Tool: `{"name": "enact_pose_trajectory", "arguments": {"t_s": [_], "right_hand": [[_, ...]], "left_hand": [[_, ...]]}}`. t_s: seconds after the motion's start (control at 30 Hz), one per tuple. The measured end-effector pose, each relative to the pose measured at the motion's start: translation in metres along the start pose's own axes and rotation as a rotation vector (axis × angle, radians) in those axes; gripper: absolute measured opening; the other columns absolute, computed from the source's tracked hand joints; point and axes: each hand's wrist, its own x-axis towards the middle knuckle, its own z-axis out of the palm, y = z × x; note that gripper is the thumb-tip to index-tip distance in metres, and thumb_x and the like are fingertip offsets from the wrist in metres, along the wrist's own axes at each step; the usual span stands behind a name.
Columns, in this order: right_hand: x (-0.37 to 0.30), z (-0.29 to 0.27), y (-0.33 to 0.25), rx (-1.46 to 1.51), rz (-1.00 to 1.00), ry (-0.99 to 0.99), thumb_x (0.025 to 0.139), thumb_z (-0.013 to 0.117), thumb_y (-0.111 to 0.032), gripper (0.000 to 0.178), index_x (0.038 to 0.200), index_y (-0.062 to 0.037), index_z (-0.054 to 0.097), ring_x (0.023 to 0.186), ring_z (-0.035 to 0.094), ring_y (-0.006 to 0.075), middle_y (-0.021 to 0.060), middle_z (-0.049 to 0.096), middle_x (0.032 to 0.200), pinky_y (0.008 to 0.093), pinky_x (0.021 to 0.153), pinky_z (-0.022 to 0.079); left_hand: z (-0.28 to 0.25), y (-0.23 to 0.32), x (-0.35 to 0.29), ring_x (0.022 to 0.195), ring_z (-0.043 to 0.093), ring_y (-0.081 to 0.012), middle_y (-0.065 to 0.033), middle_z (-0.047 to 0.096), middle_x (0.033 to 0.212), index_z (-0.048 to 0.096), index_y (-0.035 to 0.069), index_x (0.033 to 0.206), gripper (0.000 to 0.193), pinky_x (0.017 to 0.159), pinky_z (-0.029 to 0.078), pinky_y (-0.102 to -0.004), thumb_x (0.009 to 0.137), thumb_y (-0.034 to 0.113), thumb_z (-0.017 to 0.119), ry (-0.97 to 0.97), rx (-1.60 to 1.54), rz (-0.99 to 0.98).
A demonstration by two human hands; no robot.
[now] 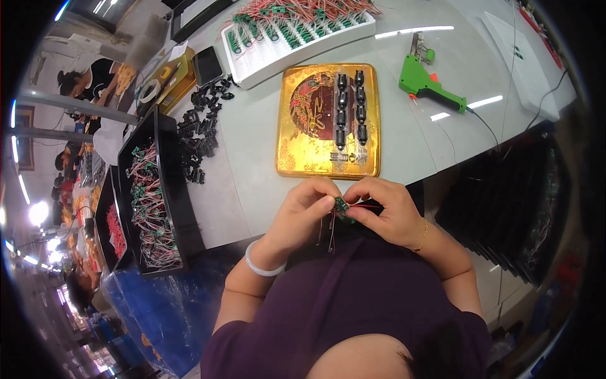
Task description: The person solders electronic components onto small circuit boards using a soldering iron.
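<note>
Head view: one green circuit board point(341, 205) at frame centre, up off the bench point(252, 202), just below the lower edge of the gold tin point(287, 126). Board sits between the two hands: off the left hand's point(310, 203) fingertips to the right, off the right hand's point(386, 211) to the left; neither nearer, both at it. Long axis looks tilted, upper left to lower right, partly covered by fingers, so not certain. Left hand: thumb and finger pinched on the board. Right hand: fingertips together at its right side; can't tell if on board or wire. Red wires point(366, 206) run right, thin leads point(332, 237) hang down, number unclear. Counts: black parts point(341, 118) on tin, eight, two columns of four; tin, one; green glue gun point(435, 88), one, upper right; white tray point(341, 39), one, top; phone point(208, 66), one, upper left. Loose black pieces point(199, 129), left of tin: heaped, too many to count.
</note>
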Motion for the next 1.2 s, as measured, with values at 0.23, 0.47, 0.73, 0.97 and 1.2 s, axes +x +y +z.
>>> {"name": "enact_pose_trajectory", "arguments": {"t_s": [0.23,0.47,0.73,0.97,1.2], "right_hand": [[0.001,-0.01,0.008,-0.221,-0.284,-0.053,0.075,0.062,-0.01,0.007,0.079,-0.0055,0.058,0.064,0.051,0.0265,0.0088,0.054,0.073,0.0342,0.062,0.042],[-0.002,-0.012,0.014,-0.275,-0.353,0.06,0.074,0.063,-0.008,0.006,0.077,-0.0061,0.057,0.058,0.05,0.0233,0.0052,0.053,0.065,0.0316,0.056,0.04],[0.0,-0.018,0.023,-0.309,-0.314,-0.079,0.075,0.062,-0.012,0.009,0.081,-0.0062,0.059,0.068,0.054,0.0268,0.0085,0.056,0.071,0.0339,0.063,0.044],[-0.016,-0.077,0.106,-1.099,0.201,0.571,0.077,0.056,-0.016,0.06,0.131,-0.0041,0.031,0.127,0.023,0.036,0.0207,0.027,0.136,0.0494,0.103,0.018],[0.055,-0.141,0.087,-1.38,0.098,0.664,0.071,0.058,-0.011,0.07,0.135,-0.0147,0.028,0.127,0.024,0.0353,0.0147,0.033,0.133,0.0509,0.104,0.014]], "left_hand": [[-0.012,-0.007,0.003,0.095,0.044,-0.0162,-0.0073,0.044,0.095,0.05,0.004,0.089,0.011,0.082,0.036,-0.029,0.088,0.015,0.05,-0.136,0.155,0.041],[-0.003,0.002,0.002,0.082,0.052,-0.0167,-0.0101,0.049,0.092,0.042,0.004,0.096,0.011,0.072,0.044,-0.0282,0.088,0.01,0.046,-0.189,-0.301,-0.148],[-0.008,0.032,0.01,0.057,0.052,-0.0105,-0.005,0.053,0.067,0.044,0.002,0.08,0.012,0.053,0.043,-0.0207,0.083,0.003,0.055,-0.259,0.327,-0.411],[-0.077,0.048,0.047,0.056,0.05,-0.0069,-0.0041,0.057,0.07,0.046,0.005,0.078,0.011,0.049,0.04,-0.0199,0.08,0.004,0.056,-0.118,0.54,-0.306],[-0.116,0.025,0.114,0.053,0.047,-0.0061,-0.0016,0.056,0.066,0.046,0.008,0.076,0.01,0.045,0.035,-0.0191,0.08,0.008,0.055,-0.06,0.652,-0.391]]}}
